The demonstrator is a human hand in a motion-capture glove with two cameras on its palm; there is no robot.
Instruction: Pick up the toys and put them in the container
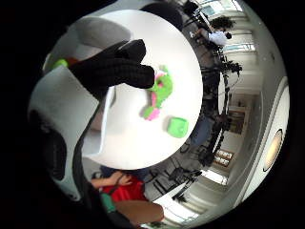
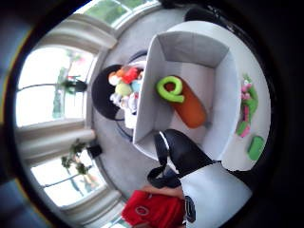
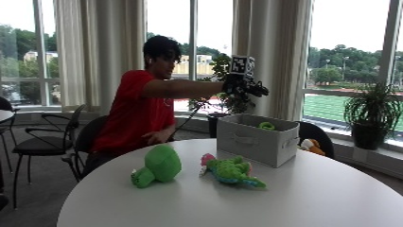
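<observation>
Hovering above the grey fabric container (image 3: pixel 257 138), right hand (image 3: pixel 242 86) has fingers relaxed, holding nothing. Container sits on the round white surface (image 3: pixel 327 198) toward its far edge, at about 1 o'clock; an orange-and-green toy (image 2: pixel 183 100) lies inside. Green plush (image 3: pixel 157 166) and green-pink dragon plush (image 3: pixel 230 171) lie near surface centre, apart. Tall windows, beige curtains, potted plant (image 3: pixel 372 113) at 3 o'clock.
</observation>
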